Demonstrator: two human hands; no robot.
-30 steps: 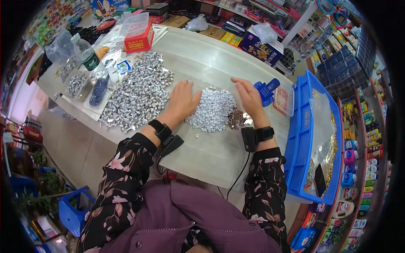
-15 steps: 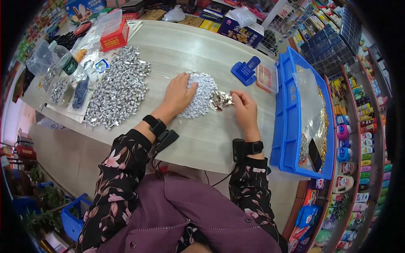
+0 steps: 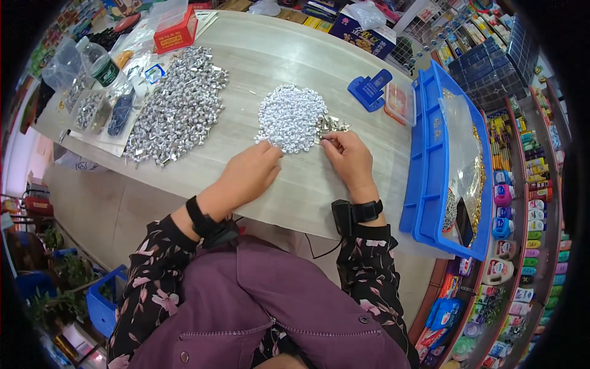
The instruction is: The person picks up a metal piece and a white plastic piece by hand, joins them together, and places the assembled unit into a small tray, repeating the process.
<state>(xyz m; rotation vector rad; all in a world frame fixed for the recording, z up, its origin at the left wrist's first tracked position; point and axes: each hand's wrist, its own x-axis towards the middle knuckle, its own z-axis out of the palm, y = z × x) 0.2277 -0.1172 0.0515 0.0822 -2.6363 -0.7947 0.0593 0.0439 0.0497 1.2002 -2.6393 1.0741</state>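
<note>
A mound of small white bead-like pieces [image 3: 290, 115] lies in the middle of the table. At its near left edge is my left hand [image 3: 249, 173], fingers drawn together; what they hold, if anything, is hidden. A little heap of shiny metal pieces [image 3: 335, 125] touches the mound's right side. My right hand [image 3: 353, 161] is at this heap, thumb and forefinger pinched at its near edge; anything between them is too small to make out. To the left spreads a large pile of white-and-metal pieces [image 3: 178, 104].
Along the right side stands a blue tray [image 3: 424, 166] holding a clear bag and a dark phone [image 3: 464, 224]. Behind my right hand are a blue plastic holder [image 3: 369, 90] and a clear lidded box [image 3: 400, 103]. A bottle [image 3: 106, 69] and red box [image 3: 176, 37] stand far left.
My left hand has come off the white mound toward me, and its spread fingers have drawn together. The right hand has shifted left to the near edge of the metal heap.
</note>
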